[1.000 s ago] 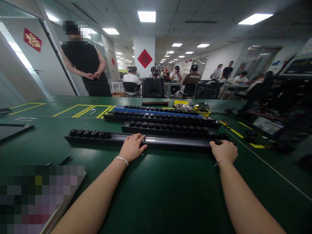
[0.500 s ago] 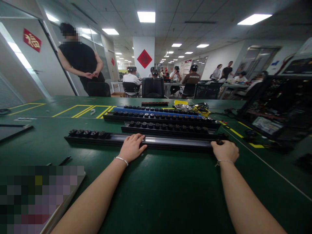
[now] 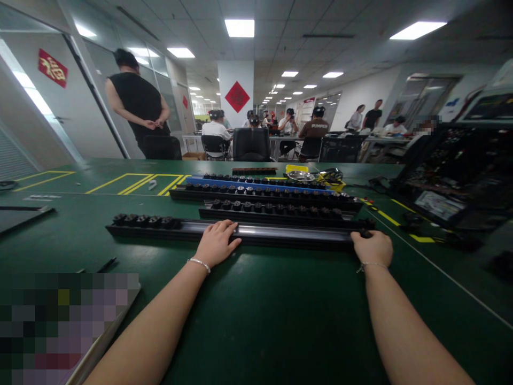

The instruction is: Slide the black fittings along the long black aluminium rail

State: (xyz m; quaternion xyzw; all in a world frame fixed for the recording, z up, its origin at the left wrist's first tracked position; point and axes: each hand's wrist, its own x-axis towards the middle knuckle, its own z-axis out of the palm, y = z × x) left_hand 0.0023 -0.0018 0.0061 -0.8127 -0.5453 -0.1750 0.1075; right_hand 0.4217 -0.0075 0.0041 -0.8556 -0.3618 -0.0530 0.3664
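A long black rail (image 3: pixel 288 233) with a shiny grey channel lies crosswise on the green table in front of me. Several round-topped black socket modules (image 3: pixel 143 221) sit in its left end. My left hand (image 3: pixel 216 245) rests on the rail's middle, its fingers laid over the channel and its thumb apart along the near side. At the rail's right end, my right hand (image 3: pixel 373 249) is closed around a small black module (image 3: pixel 365 233), mostly hidden by the fingers. The module's exact contact with the rail cannot be made out.
Behind lie another black rail (image 3: pixel 272 213) filled with modules, a longer black rail (image 3: pixel 192 194) and a blue rail (image 3: pixel 264 187). A metal dish (image 3: pixel 300 176) stands back right. An open equipment case (image 3: pixel 436 182) is at right, a pixelated panel (image 3: pixel 72 331) at near left.
My right hand has shifted slightly right along the rail's end. My left hand stays in place. A person standing at the back left has moved a little to the right.
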